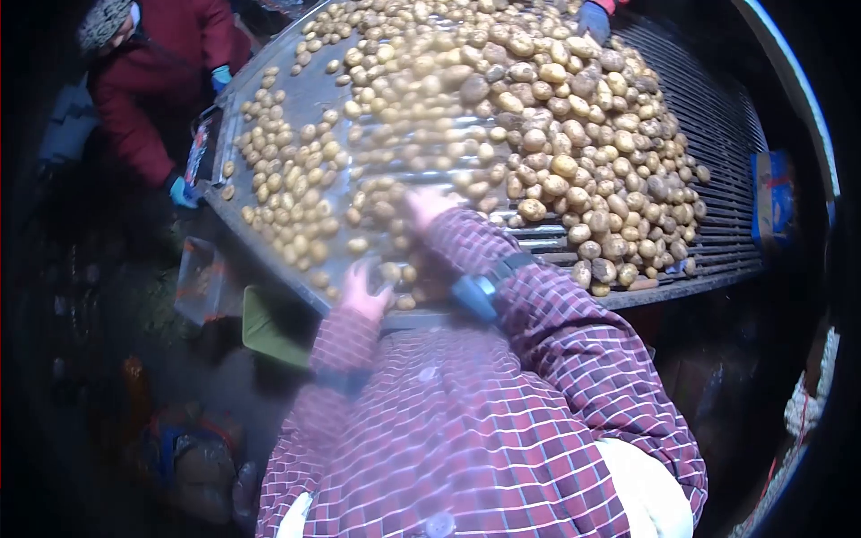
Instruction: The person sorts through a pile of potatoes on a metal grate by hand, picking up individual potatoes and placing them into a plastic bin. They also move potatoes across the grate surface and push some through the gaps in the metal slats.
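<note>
Many yellowish potatoes (294,215) lie on a metal sorting table (334,188), some clean and some coated with soil. At the near edge, my left hand (366,291) is beside several potatoes, its thumb and fingers apart. My right hand (429,206) reaches further in, low over the potatoes at the middle; motion blurs its fingers, so its hold cannot be made out. A dark band with a blue part (480,291) is round my right wrist.
A larger potato heap (601,170) covers the slatted grate (708,99) on the right. A person in a dark red jacket (161,81) stands at the left edge. Another person's gloved hand (593,21) is at the far side. A green container (273,327) and clear bin (199,280) stand below.
</note>
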### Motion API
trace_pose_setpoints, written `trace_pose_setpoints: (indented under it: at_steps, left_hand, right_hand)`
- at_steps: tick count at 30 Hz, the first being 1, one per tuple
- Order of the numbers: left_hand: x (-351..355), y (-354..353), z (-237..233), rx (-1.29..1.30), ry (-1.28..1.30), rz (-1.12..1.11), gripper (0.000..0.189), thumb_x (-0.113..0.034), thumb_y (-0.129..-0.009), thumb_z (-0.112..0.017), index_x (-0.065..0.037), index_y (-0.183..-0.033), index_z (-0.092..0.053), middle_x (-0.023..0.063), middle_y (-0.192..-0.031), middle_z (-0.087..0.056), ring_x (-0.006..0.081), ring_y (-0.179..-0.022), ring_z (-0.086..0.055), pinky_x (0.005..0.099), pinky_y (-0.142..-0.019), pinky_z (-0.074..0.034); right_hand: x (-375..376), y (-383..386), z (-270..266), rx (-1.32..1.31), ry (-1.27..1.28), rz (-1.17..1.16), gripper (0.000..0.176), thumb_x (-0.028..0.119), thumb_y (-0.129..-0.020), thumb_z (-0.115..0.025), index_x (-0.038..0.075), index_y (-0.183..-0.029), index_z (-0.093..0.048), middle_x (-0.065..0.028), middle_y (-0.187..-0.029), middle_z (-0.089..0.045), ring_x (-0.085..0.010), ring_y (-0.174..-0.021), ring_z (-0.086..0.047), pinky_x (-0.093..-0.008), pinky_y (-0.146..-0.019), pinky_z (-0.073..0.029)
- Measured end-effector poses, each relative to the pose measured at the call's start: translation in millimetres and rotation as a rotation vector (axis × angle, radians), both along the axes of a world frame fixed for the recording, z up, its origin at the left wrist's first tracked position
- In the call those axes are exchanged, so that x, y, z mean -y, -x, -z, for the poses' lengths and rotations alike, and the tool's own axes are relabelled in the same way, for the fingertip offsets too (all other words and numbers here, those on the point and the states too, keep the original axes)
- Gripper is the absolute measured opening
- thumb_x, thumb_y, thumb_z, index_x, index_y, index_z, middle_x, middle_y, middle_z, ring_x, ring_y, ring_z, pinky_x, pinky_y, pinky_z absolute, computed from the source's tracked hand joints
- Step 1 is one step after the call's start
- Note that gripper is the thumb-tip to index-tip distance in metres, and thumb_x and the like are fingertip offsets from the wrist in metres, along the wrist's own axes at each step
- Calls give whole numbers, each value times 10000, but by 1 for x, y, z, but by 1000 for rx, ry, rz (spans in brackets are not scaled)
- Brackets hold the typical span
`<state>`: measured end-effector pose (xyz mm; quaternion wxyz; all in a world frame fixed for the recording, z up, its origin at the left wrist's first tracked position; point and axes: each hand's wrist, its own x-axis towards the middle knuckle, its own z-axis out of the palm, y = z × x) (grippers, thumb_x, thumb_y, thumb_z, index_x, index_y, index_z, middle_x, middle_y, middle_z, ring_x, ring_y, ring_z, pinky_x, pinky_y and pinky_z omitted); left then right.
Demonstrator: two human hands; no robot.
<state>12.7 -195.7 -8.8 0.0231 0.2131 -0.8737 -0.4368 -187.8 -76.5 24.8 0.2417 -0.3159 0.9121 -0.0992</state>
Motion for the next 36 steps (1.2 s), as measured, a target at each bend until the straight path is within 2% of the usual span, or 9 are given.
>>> trace_pose_setpoints:
  at_steps: [6, 9, 17, 20, 21, 27, 29, 33, 36]
  left_hand:
    - [0, -18, -28, 13, -1129, -723, 413, -299, -952, -590, -38, -1268, -537, 150, -1267, -572, 312, -1181, -584, 437, -812, -559]
    - [-2, -29, -26, -201, -1746, -451, 480, -386, -955, -560, -55, -1300, -522, 166, -1346, -512, 350, -1177, -576, 443, -798, -562]
    - [-8, -31, 7, -68, -1775, -655, 268, -163, -946, -586, -60, -1193, -570, 194, -1162, -601, 310, -1015, -635, 392, -731, -576]
    - [-26, -27, 3, 26, -689, -113, 305, -19, -925, -564, -20, -1229, -546, 181, -1165, -592, 264, -1033, -633, 346, -780, -577]
    - [-40, -15, -18, -10, -1027, -354, 314, 10, -927, -541, 31, -1241, -550, 158, -1214, -567, 242, -1061, -629, 311, -853, -567]
    - [-45, 8, -34, 4, -413, 446, 296, -10, -928, -558, 44, -1217, -596, 133, -1327, -519, 198, -1088, -629, 298, -889, -562]
    - [-55, 14, -11, 234, -1242, -79, 358, 9, -899, -586, 37, -1256, -570, 145, -1368, -505, 211, -1090, -636, 309, -900, -561]
    - [-71, 23, -56, 56, -894, 233, 427, -72, -923, -594, 0, -1336, -514, 192, -1311, -546, 281, -1049, -642, 340, -808, -567]
    - [-50, 19, 39, 343, -1643, -7, 447, -133, -957, -558, -12, -1380, -474, 203, -1271, -565, 281, -1044, -634, 332, -788, -550]
  right_hand:
    - [-6, 10, -29, 525, 262, 0, 432, 402, -885, -594, 120, -1211, -626, -151, -1237, -623, -320, -1202, -558, -388, -1032, -434]
    - [-47, 16, -24, 601, 480, -132, 495, 416, -889, -594, 144, -1303, -591, -181, -1287, -594, -296, -1218, -549, -386, -1056, -418]
    - [-213, 26, 33, 307, 620, 577, 216, 108, -906, -624, 16, -1093, -676, -70, -1010, -699, -122, -943, -629, -280, -881, -494]
    - [-208, 3, 29, 281, 577, 555, 196, 108, -892, -626, 50, -1065, -698, -107, -1014, -701, -177, -947, -652, -299, -892, -506]
    - [-189, -6, -10, 289, 482, 492, 257, 135, -878, -633, 49, -1118, -672, -133, -1089, -674, -219, -1020, -643, -341, -927, -501]
    - [-130, -14, 2, 138, 128, 186, 358, 247, -918, -576, 60, -1223, -556, -199, -1127, -594, -328, -1103, -590, -415, -972, -482]
    - [-135, -18, 3, 187, 221, 236, 423, 311, -880, -630, 99, -1240, -566, -206, -1164, -594, -328, -1156, -566, -421, -1002, -453]
    - [-129, -31, -40, 559, 327, 87, 644, 460, -836, -683, 77, -1329, -524, -208, -1276, -572, -329, -1228, -535, -420, -1032, -433]
    - [-138, -20, -66, 391, 260, 207, 590, 373, -844, -700, 48, -1309, -540, -208, -1257, -591, -340, -1196, -551, -425, -1021, -439]
